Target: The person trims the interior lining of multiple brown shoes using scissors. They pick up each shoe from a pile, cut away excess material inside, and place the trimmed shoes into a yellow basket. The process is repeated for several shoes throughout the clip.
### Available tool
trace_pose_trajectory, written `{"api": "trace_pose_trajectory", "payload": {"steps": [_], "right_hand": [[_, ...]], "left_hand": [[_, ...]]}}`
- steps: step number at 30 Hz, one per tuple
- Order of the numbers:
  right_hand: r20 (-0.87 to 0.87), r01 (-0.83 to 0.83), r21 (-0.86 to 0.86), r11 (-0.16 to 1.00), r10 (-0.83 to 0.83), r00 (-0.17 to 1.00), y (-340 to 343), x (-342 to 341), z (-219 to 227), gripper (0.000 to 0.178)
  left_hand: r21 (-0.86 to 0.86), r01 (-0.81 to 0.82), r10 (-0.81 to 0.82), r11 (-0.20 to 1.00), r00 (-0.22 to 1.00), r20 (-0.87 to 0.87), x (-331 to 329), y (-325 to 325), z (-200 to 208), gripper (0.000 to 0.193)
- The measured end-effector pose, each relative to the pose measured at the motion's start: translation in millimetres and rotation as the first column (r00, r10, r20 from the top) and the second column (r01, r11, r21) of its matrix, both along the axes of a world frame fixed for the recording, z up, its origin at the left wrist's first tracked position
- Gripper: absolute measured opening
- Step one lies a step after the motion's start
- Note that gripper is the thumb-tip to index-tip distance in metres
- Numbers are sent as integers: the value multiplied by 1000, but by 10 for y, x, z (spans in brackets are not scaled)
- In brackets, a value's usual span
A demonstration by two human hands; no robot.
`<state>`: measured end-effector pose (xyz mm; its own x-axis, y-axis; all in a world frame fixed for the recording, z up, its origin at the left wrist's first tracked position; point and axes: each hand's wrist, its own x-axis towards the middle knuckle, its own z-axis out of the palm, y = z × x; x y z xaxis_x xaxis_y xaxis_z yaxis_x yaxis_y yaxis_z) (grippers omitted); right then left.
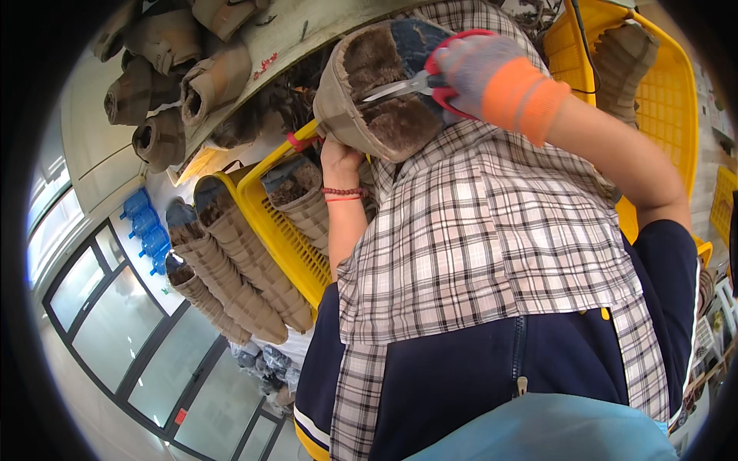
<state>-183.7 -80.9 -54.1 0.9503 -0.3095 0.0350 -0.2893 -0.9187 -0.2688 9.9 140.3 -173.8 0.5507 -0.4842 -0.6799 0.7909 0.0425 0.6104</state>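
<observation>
A taupe shoe upper [342,115] with brown fur lining and a dark blue patch inside is held up in front of my plaid apron, its opening turned toward me. My left hand [340,160], bare and with a beaded bracelet at the wrist, grips its lower edge from below; some of the fingers are hidden behind it. In my right hand [484,77], which wears a grey and orange knit glove, is a pair of red-handled scissors [400,88]. The blades point left across the fur inside the upper.
Finished-looking taupe shoes [215,81] stand on a worktable [307,38] at the upper left. Stacked uppers [238,261] lean beside a yellow basket [288,238] on the left, which holds more. Another yellow basket [669,100] with stacked uppers is at the right.
</observation>
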Motion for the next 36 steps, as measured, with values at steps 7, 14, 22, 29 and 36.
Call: {"api": "trace_pose_trajectory", "payload": {"steps": [7,14,22,29,36], "right_hand": [[-87,249,169,954,-237,968,-73,-611,-174,33],[35,412,354,840,-452,891,30,-933,-411,34],[66,584,453,674,-678,732,-87,-1049,-763,51],[-4,658,483,578,-750,662,-16,-907,-807,52],[42,646,453,615,-738,673,18,-929,-806,56]], "left_hand": [[43,62,-61,997,998,-32,53,-363,337,41],[53,492,-421,869,678,602,-32,-315,875,23],[340,-97,-302,935,-720,625,-181,-592,2732,34],[444,-11,-178,896,-925,336,-92,-2081,2397,45],[734,44,-240,677,-930,277,220,-2695,2077,39]]}}
